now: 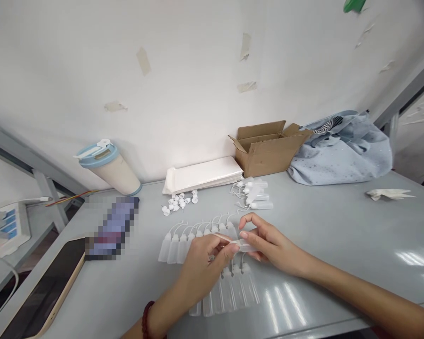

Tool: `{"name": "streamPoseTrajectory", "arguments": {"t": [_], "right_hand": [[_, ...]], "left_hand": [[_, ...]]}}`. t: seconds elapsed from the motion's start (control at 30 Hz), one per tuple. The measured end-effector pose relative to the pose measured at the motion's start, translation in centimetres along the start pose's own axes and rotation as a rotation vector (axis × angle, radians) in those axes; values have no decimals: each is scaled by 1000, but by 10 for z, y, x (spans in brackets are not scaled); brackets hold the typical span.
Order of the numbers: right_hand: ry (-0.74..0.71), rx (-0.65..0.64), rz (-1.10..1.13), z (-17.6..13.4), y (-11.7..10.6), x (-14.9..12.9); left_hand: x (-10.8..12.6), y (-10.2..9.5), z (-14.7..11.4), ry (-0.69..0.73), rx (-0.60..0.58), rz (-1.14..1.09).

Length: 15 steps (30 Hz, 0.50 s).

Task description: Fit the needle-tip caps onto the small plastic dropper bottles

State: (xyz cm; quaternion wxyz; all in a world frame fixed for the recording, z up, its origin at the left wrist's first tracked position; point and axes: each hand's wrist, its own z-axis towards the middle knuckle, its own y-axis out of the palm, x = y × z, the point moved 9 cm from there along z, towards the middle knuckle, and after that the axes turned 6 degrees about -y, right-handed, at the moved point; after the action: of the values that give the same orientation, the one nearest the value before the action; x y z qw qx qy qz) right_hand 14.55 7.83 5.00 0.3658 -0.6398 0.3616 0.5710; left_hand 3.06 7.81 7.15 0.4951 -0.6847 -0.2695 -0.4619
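Observation:
My left hand (210, 259) pinches the neck end of a small clear squeeze bottle (246, 246). My right hand (268, 242) has its thumb and fingers closed round the same bottle's body, index finger curled above it. Below and behind the hands, similar translucent bottles with thin cap straps lie in two rows, a far row (175, 248) and a near row (229, 292); my left hand hides part of both. A loose heap of bottles (257, 194) lies beyond my right hand. Small white caps (178, 202) are scattered to the left of that heap.
Along the wall stand a tilted-looking tumbler (115, 172), a stack of white padded sleeves (205, 174), an open cardboard box (268, 153) and a blue fabric bag (342, 155). Two phone-like items, one a dark-screened phone (44, 292), lie left. A crumpled tissue (390, 194) lies right.

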Motion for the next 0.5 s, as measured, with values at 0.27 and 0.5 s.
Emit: {"name": "streamPoseTrajectory", "arguments": {"t": [0.27,0.5], "right_hand": [[37,24,0,2,-3,3],[-23,2,-16,0,4,0]], "left_hand": [[17,-3,-6,306,114,108],[11,4,0,82,-57,134]]}}
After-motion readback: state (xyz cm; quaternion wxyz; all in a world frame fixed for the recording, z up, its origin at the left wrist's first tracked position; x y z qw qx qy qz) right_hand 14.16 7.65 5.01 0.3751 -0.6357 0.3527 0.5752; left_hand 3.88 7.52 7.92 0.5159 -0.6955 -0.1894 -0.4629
